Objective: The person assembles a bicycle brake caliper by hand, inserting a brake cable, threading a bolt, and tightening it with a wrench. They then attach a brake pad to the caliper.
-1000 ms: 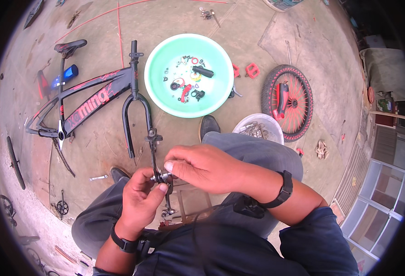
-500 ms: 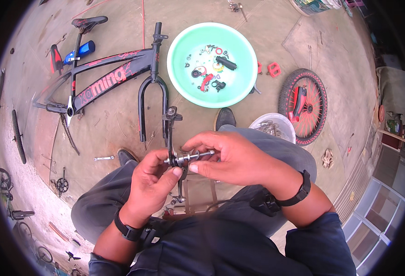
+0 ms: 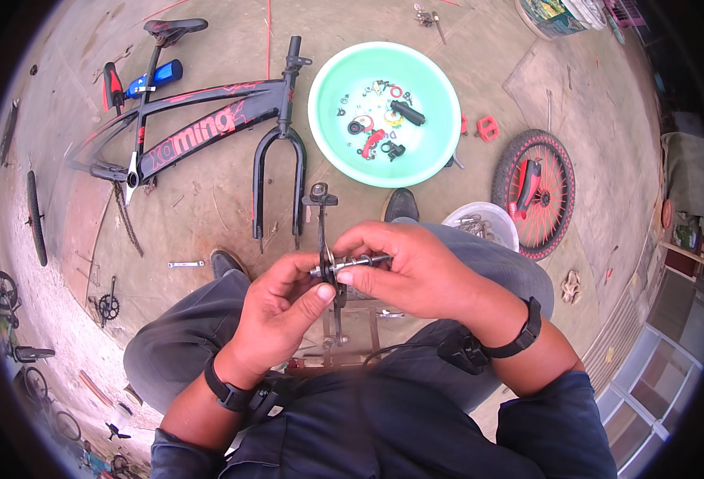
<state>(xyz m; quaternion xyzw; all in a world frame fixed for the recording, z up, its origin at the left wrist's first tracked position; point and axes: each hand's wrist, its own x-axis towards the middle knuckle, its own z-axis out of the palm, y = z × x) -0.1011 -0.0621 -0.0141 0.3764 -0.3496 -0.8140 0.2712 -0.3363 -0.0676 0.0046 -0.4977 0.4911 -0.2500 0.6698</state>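
A black bicycle brake caliper (image 3: 321,223) stands on end between my hands, over my lap. My left hand (image 3: 276,303) is closed on it, the thumb pressing its near side. A silver centre bolt (image 3: 360,261) with nuts and washers sticks out of the caliper to the right. Thumb and fingers of my right hand (image 3: 416,271) pinch this bolt close to the caliper. My fingertips hide part of the bolt and the caliper's middle.
A black and red bike frame (image 3: 208,132) lies at the left, its fork toward me. Ahead is a green basin (image 3: 328,144) of small parts. To the right are a white bucket (image 3: 506,217), red pedal (image 3: 487,128) and spoked wheel (image 3: 563,199). A wrench (image 3: 186,264) lies by my left shoe.
The view has shifted a little, so the surroundings sit farther right. My right fingers have moved in along the bolt toward the caliper, and the caliper has turned slightly.
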